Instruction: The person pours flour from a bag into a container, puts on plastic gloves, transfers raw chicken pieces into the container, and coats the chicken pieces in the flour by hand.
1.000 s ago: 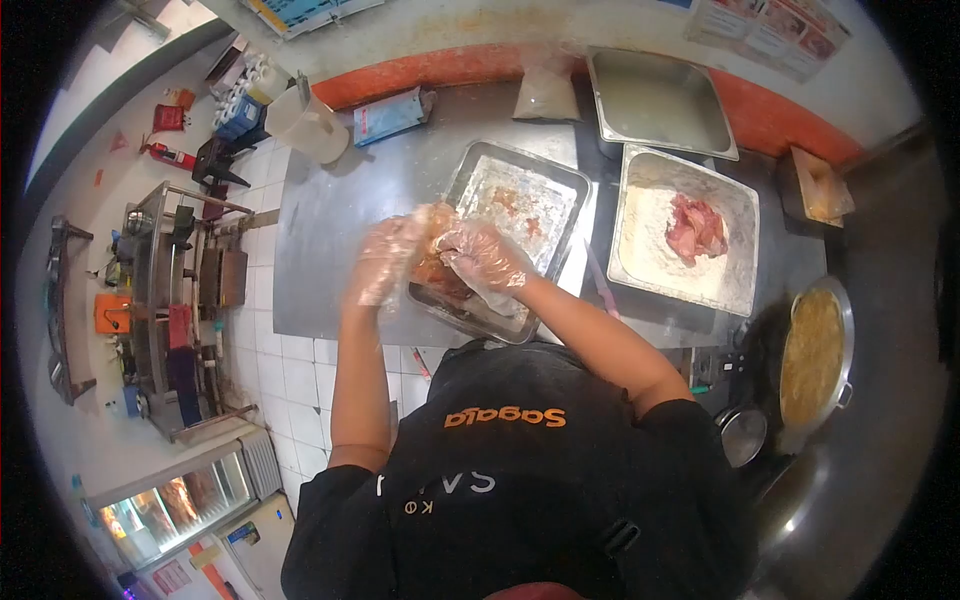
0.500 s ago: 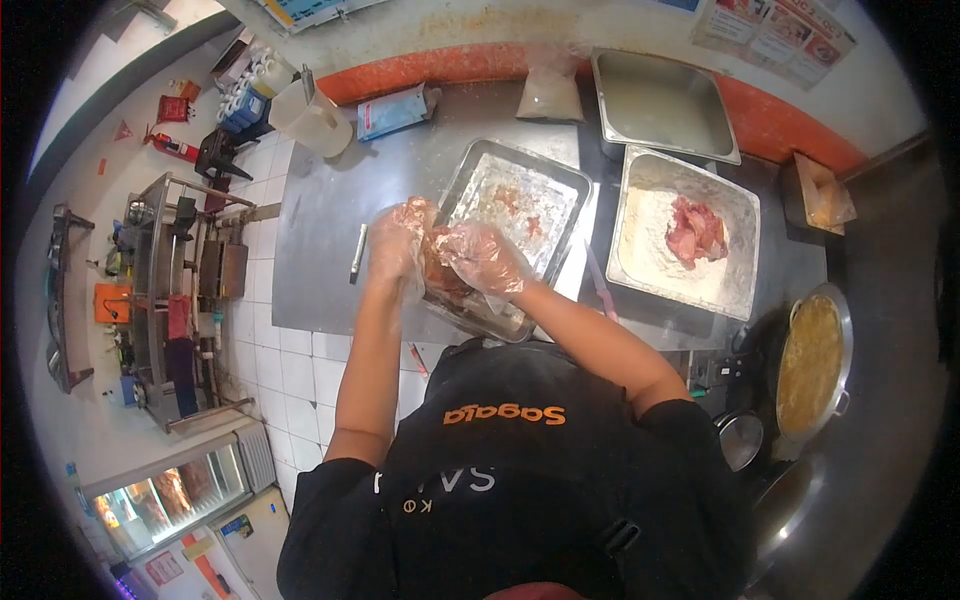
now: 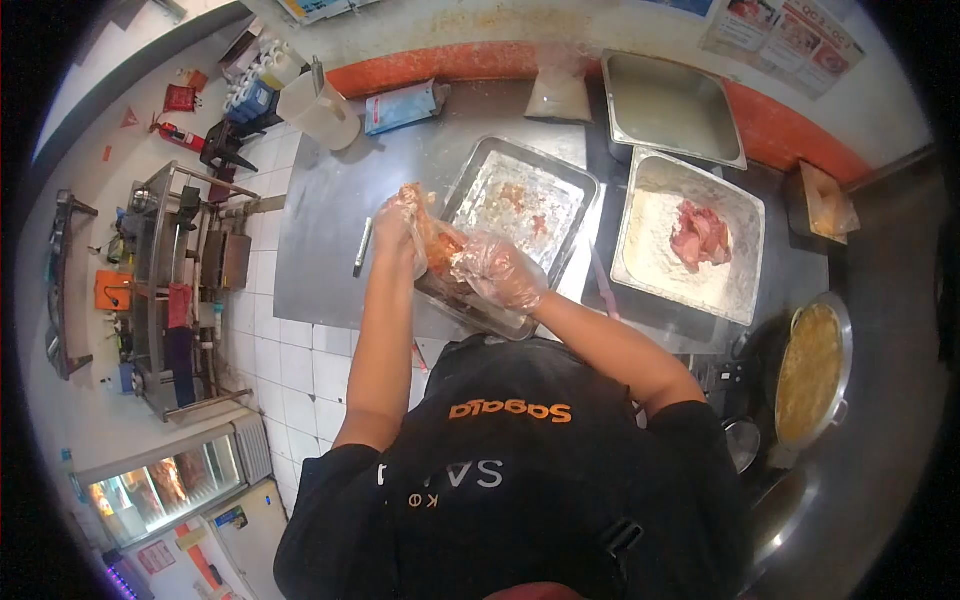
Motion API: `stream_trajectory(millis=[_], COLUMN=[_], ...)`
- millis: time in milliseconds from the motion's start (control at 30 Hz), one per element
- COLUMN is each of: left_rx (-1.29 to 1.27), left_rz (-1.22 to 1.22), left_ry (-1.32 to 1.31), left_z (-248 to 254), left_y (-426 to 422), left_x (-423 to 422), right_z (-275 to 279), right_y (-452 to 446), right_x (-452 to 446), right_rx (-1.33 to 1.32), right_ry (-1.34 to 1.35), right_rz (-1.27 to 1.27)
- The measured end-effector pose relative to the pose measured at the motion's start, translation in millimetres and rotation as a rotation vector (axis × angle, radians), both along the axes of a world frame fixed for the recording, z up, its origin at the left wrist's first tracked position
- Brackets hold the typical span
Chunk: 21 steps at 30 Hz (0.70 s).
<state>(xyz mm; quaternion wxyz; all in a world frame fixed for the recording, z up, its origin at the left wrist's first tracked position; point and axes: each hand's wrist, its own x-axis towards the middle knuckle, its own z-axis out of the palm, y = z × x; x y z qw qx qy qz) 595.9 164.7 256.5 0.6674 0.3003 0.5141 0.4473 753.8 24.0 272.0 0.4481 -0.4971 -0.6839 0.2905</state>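
Clear plastic over the left hand (image 3: 398,228) and the right hand (image 3: 508,275), both closed on one reddish piece of meat (image 3: 437,245). Held between the two, at the left edge of a shallow metal tray (image 3: 545,160), with a tip poking out past the left hand on the far side. Right fingers curled round the nearer right part, partly hiding it. On the tray's floor, reddish scraps (image 3: 512,193) and pale smears. To the left on the steel table (image 3: 320,215), a slim marker-like object (image 3: 363,247). To the right, a pan (image 3: 748,250) of white powder (image 3: 655,252) with pink meat (image 3: 700,237) on top; just beyond, a deep pan (image 3: 677,151) of cloudy liquid. Far left, a pale pitcher (image 3: 325,118) and a blue pouch (image 3: 402,108).
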Motion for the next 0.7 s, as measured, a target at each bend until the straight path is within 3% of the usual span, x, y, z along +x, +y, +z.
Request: stream_trajectory(millis=[133, 200, 233, 300, 333, 400, 433, 500, 533, 567, 633, 667, 700], left_rx=[0.01, -0.085, -0.088, 0.169, 0.167, 0.152, 0.151, 0.182, 0.182, 0.168, 0.158, 0.215, 0.273], left_rz=[0.007, -0.169, -0.166, -0.307, -0.313, -0.354, -0.363, -0.39, -0.396, -0.391, -0.387, -0.406, -0.426], left_ry=[0.001, -0.53, -0.532, -0.086, -0.085, -0.24, -0.243, -0.244, -0.245, -0.246, -0.25, -0.251, -0.253], left_z=[21.0, 19.2, 17.2, 14.8, 19.6, 29.4, 29.2, 29.3, 34.5, 40.6, 62.9, 84.7, 105.2], left_y=[-14.6, -18.7, -24.7, -34.0, -39.2, -51.4, -55.3, -60.6, -61.4, -63.0, -68.5, -75.5, -80.5], left_x=[8.3, -7.9, -13.9, -21.5, -19.8, -14.4, -13.6, -12.5, -9.1, -7.7, 0.9, 13.0, 21.0], right_z=[-13.7, -4.4, -9.7, -29.1, -35.6, -46.6, -50.2, -60.5, -61.2, -61.4, -44.4, -34.7, -26.3], right_y=[-1.0, -16.0, -24.9, -37.5, -39.9, -47.0, -49.1, -53.2, -50.1, -48.8, -38.8, -36.8, -35.5], right_x=[20.5, 23.9, 25.8, 31.9, 36.2, 42.9, 40.4, 30.0, 29.6, 31.2, 31.7, 27.9, 22.7], right_rx=[0.166, 0.117, 0.113, -0.012, -0.014, -0.756, -0.755, -1.045, -1.07, -1.068, -1.275, -1.271, -0.696], right_ry=[-0.069, 0.065, 0.063, 0.226, 0.228, 0.475, 0.476, 1.186, 1.315, 1.317, 1.381, 1.377, 0.928], right_rz=[0.119, -0.151, -0.149, -0.415, -0.421, -0.522, -0.531, -0.478, -0.263, -0.266, 0.055, 0.053, 0.169])
